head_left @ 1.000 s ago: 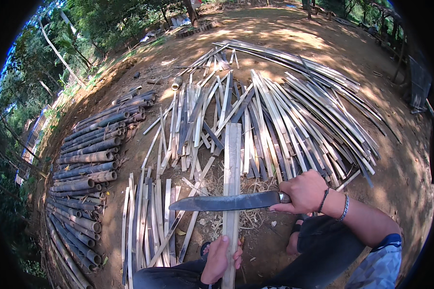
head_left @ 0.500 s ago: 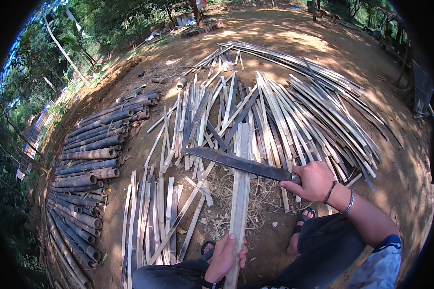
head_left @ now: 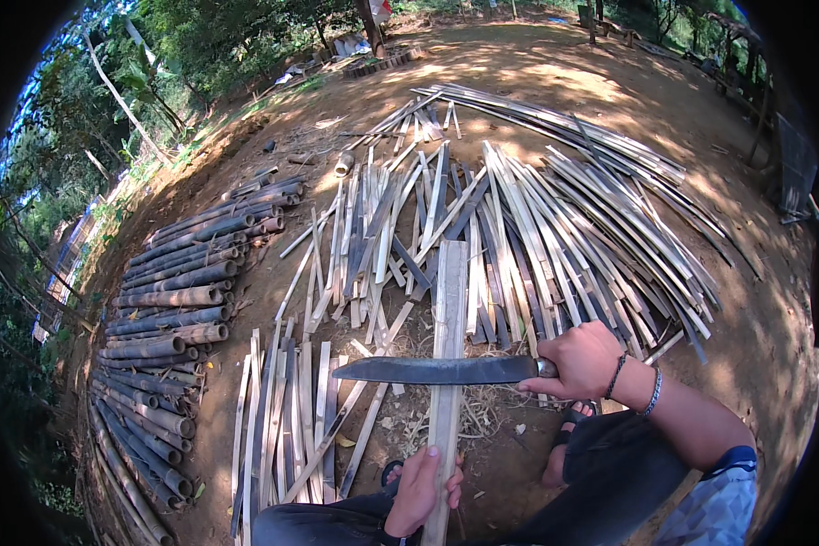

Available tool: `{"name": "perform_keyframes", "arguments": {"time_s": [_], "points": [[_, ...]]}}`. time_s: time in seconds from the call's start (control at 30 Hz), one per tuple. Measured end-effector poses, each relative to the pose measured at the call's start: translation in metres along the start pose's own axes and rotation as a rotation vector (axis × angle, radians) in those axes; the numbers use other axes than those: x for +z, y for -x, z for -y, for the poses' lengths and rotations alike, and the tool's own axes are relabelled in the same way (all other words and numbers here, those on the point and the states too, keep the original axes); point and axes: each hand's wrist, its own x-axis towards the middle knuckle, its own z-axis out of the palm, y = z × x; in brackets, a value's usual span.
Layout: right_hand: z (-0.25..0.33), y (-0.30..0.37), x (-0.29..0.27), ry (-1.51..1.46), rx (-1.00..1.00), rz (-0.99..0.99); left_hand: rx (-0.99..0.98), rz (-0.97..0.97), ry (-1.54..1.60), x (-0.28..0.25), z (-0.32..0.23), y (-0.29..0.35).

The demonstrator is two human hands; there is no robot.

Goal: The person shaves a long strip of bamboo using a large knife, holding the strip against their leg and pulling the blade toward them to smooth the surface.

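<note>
My right hand (head_left: 584, 361) is closed round the handle of a long dark machete (head_left: 437, 369), whose blade points left and lies across a split bamboo slat (head_left: 449, 314). The slat runs away from me, its pale inner face up. Low in the view, my left hand (head_left: 425, 491) grips the near part of this slat, thumb on top and fingers curled round its edge. Curly shavings (head_left: 487, 414) lie on the ground beneath the slat, between my sandalled feet.
Split bamboo strips (head_left: 555, 237) are spread in a wide fan ahead and to the right. More strips (head_left: 287, 409) lie close on the left. Whole dark bamboo poles (head_left: 173, 296) are stacked farther left. Trees (head_left: 237, 45) border the dirt yard.
The machete has come nearer along the slat toward my left hand, and its blade has turned from slanting to nearly level. My left hand keeps its grip.
</note>
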Motion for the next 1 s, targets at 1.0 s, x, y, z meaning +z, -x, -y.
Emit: {"name": "perform_keyframes", "arguments": {"time_s": [1.0], "points": [[-0.015,0.001,0.012,-0.068,-0.029,-0.251,-0.125,0.390,0.540,-0.027,0.019,-0.011]]}}
